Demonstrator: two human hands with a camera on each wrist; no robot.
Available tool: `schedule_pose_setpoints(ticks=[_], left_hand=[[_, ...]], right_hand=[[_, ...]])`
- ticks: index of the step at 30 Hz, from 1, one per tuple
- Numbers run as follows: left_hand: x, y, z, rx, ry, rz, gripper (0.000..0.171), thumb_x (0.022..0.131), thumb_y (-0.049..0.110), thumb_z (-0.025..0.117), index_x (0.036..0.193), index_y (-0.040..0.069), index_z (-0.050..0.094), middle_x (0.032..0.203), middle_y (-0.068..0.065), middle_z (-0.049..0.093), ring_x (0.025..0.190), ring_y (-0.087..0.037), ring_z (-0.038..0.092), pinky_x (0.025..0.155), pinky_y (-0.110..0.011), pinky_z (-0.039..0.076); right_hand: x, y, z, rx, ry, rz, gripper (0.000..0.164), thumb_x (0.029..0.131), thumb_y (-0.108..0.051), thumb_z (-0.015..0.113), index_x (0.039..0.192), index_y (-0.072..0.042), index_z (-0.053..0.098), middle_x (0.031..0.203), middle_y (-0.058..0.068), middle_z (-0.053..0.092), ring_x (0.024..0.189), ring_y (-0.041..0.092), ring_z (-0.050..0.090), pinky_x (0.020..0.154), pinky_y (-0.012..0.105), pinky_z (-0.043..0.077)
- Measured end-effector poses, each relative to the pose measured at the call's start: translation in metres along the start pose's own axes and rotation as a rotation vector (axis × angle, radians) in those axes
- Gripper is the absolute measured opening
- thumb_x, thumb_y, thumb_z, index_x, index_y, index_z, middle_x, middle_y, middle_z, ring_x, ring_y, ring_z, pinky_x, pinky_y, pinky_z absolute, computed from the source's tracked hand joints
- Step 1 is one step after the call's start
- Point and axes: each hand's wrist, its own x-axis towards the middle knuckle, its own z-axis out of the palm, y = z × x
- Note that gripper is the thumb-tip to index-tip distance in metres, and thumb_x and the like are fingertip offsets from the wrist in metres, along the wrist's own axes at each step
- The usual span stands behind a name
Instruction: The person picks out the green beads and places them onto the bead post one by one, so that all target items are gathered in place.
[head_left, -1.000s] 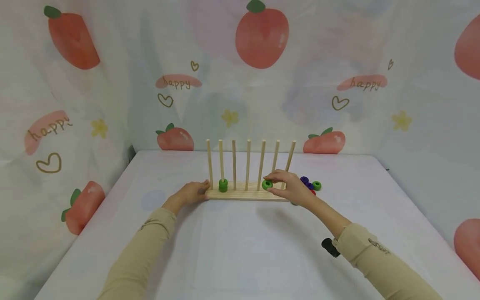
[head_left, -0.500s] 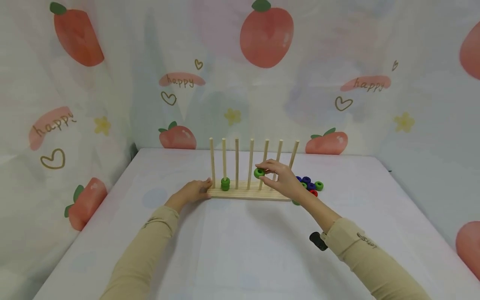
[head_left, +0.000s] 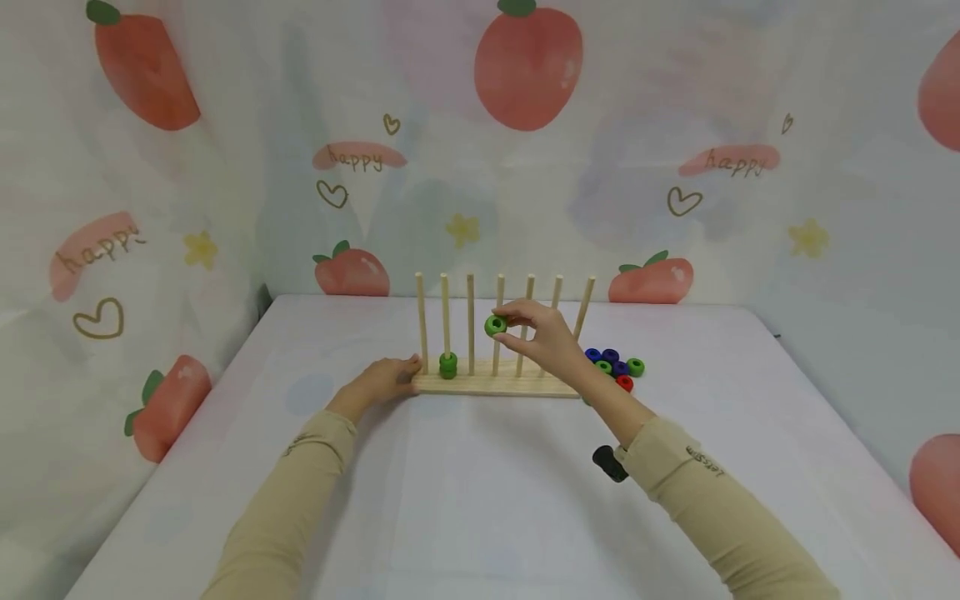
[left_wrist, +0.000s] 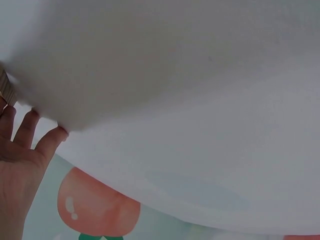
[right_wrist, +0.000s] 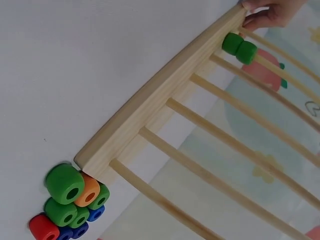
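Observation:
In the head view my right hand [head_left: 542, 337] pinches a green bead [head_left: 495, 325] between thumb and fingertips. The bead is held up in front of the middle pegs, its hole showing. A wooden peg rack [head_left: 491, 385] stands on the table with a row of upright pegs. Two green beads [head_left: 447, 365] are stacked low on its second peg from the left. My left hand [head_left: 381, 382] grips the rack's left end, thumb in front and fingers behind. In the left wrist view the left hand's fingers [left_wrist: 30, 132] reach to the base's wooden end [left_wrist: 6, 89].
Loose beads in green, blue, red and orange lie by the rack's right end, among them a red bead [right_wrist: 43, 227] and an orange bead [right_wrist: 88, 191]. White cloth covers the table [head_left: 465, 492]. A printed fabric backdrop [head_left: 442, 100] rises behind and at both sides.
My right hand has carried the green bead leftward and upward along the pegs, uncovering more loose beads at the right. The left hand keeps its place at the rack's end.

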Motion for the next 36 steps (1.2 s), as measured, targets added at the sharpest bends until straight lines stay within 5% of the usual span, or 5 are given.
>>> schedule_pose_setpoints(ticks=[10, 24, 30, 36], left_hand=[[0.000, -0.003, 0.002, 0.010, 0.007, 0.026, 0.055, 0.090, 0.023, 0.064, 0.134, -0.005, 0.047, 0.141, -0.022, 0.043, 0.123, -0.043, 0.048, 0.104, -0.049, 0.040], [0.002, -0.004, 0.000, 0.040, 0.003, 0.026, 0.056, 0.089, 0.025, 0.065, 0.134, -0.002, 0.048, 0.135, -0.026, 0.049, 0.117, -0.043, 0.053, 0.098, -0.049, 0.044], [0.002, -0.004, -0.001, 0.013, -0.017, -0.024, 0.057, 0.088, 0.027, 0.066, 0.135, 0.000, 0.048, 0.134, -0.026, 0.051, 0.118, -0.043, 0.052, 0.100, -0.050, 0.042], [0.018, -0.036, 0.017, -0.001, -0.008, 0.014, 0.064, 0.087, 0.048, 0.061, 0.140, 0.015, 0.046, 0.138, -0.020, 0.050, 0.120, -0.040, 0.052, 0.101, -0.048, 0.042]], right_hand=[[0.019, -0.009, 0.004, -0.012, 0.058, -0.036, 0.031, 0.079, 0.004, 0.071, 0.108, 0.009, 0.063, 0.104, 0.021, 0.065, 0.095, 0.031, 0.065, 0.086, 0.035, 0.055], [0.055, -0.027, 0.005, -0.034, 0.026, -0.107, 0.030, 0.081, 0.001, 0.070, 0.109, 0.009, 0.063, 0.105, 0.022, 0.065, 0.097, 0.030, 0.064, 0.087, 0.027, 0.053], [0.069, -0.030, 0.007, -0.055, 0.011, -0.112, 0.029, 0.082, -0.003, 0.071, 0.108, 0.007, 0.064, 0.106, 0.019, 0.065, 0.098, 0.028, 0.064, 0.088, 0.033, 0.054], [0.078, -0.031, 0.008, -0.067, -0.018, -0.085, 0.029, 0.083, -0.005, 0.071, 0.109, 0.006, 0.063, 0.107, 0.019, 0.066, 0.100, 0.029, 0.063, 0.091, 0.036, 0.052]])
